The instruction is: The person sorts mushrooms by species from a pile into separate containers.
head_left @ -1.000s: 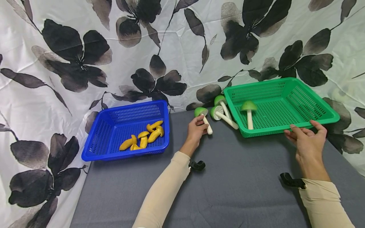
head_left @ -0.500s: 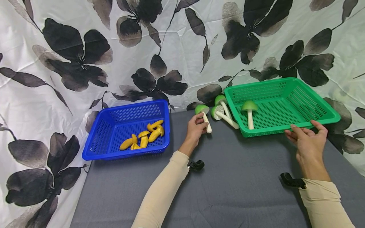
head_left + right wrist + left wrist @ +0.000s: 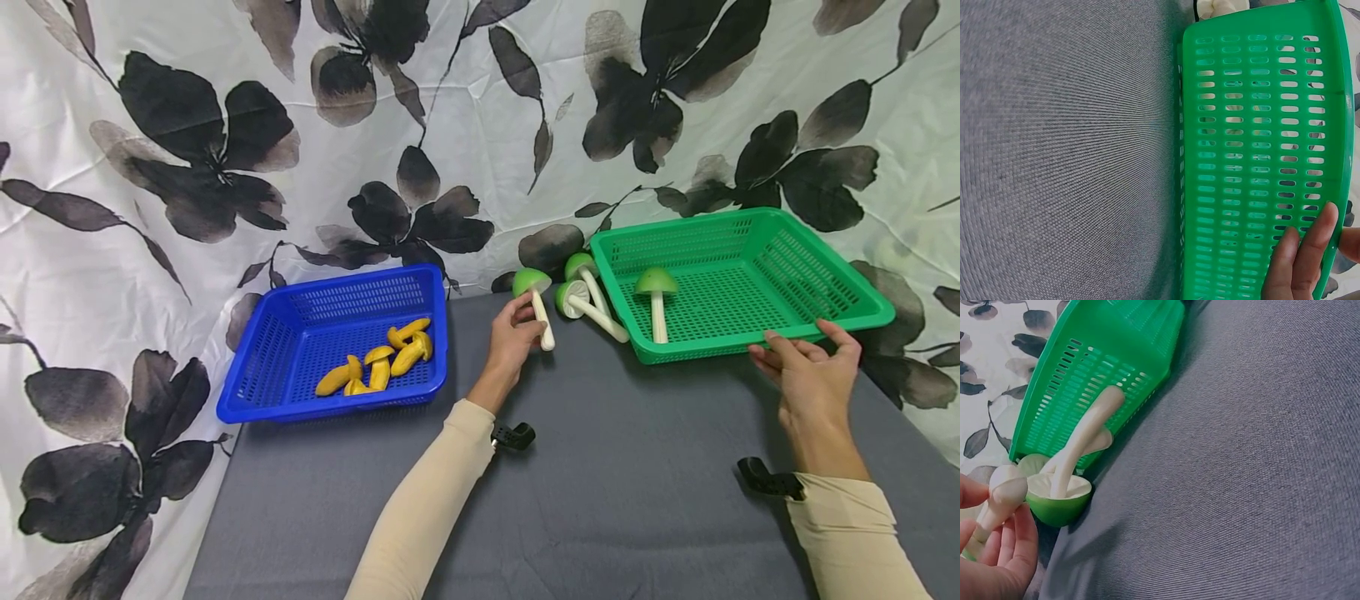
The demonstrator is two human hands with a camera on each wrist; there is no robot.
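Note:
My left hand [image 3: 515,335] grips the white stem of a green-capped toy mushroom [image 3: 536,298] and holds it a little above the grey table; in the left wrist view the stem [image 3: 1001,499] lies between my fingers. Two more green mushrooms [image 3: 583,300] lie against the left wall of the green basket [image 3: 840,312], and one mushroom [image 3: 656,296] stands inside it. My right hand [image 3: 808,362] touches the basket's near rim, with its fingers [image 3: 1300,262] over the rim in the right wrist view.
A blue basket [image 3: 251,387] at the left holds several yellow toy pieces [image 3: 378,358]. A floral cloth hangs behind and to both sides. The grey table [image 3: 622,500] spreads between the baskets and towards me.
My left hand has lifted the mushroom slightly up off the table, its cap now higher. The right hand stays at the green basket's rim.

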